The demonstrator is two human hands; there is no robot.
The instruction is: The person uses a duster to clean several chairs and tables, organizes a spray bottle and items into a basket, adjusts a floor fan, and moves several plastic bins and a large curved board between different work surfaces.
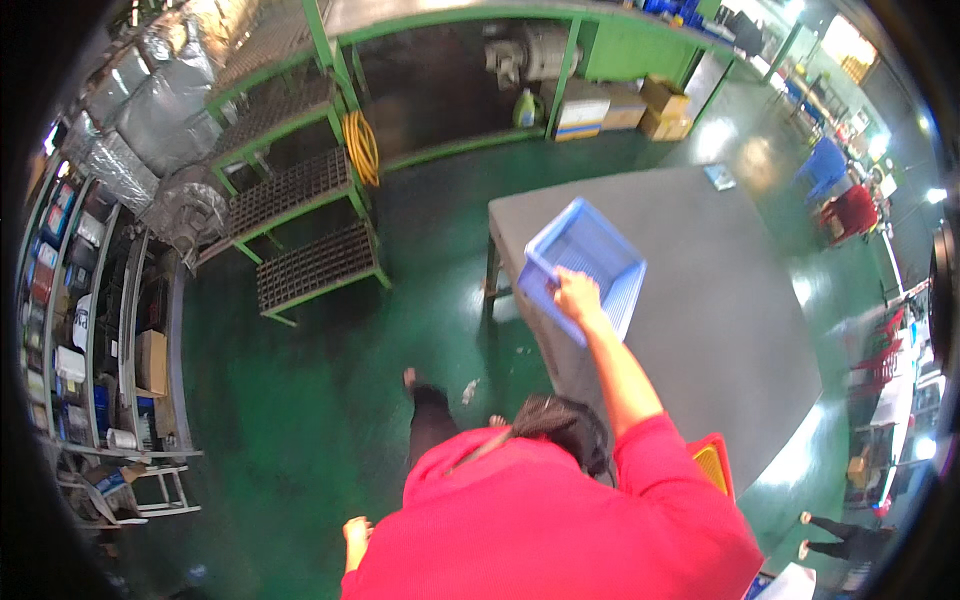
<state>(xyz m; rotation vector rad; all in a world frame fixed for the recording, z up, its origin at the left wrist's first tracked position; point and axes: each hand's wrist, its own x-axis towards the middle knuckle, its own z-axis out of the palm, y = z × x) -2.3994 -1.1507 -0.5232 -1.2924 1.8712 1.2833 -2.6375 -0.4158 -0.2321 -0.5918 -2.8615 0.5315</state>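
Observation:
My right hand (577,296) is closed on the near left rim of a blue plastic bin (625,285). The bin looks empty, with a ribbed inner side, and it sits tilted at the left edge of a grey-topped table (720,290). Low at my left side hangs my left hand (357,532), small in view, with its fingers apart and nothing visible in it. A red and yellow tray (712,465) shows beside my right sleeve, which partly hides it.
Green metal steps (315,265) stand ahead on the left, with a coiled yellow hose (361,148). Cardboard boxes (665,105) lie under a green bench. Loaded shelves (85,310) line the left side. Red chairs (850,212) and another person (850,540) are at the right.

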